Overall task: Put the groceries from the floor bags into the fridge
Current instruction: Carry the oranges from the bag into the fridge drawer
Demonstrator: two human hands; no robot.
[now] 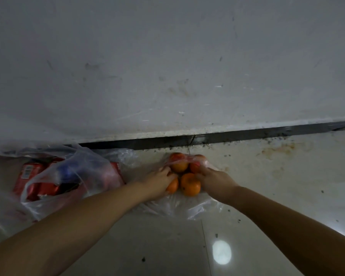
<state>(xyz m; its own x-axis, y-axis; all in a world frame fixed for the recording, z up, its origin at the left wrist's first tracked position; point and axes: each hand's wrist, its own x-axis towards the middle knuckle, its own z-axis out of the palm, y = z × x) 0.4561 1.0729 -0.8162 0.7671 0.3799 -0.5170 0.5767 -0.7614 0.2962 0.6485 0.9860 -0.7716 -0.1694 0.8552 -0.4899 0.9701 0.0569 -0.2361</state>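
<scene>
Several oranges lie in a clear plastic bag spread flat on the floor near the wall. My left hand is closed around an orange at the left of the pile. My right hand has its fingers on an orange at the right of the pile, beside the big front one. A second clear bag lies to the left, holding red packets and something dark blue. No fridge shows in this view.
A scuffed white wall rises just behind the bags, with a dark skirting strip along its foot. The pale tiled floor is stained at the right and reflects a lamp at the bottom.
</scene>
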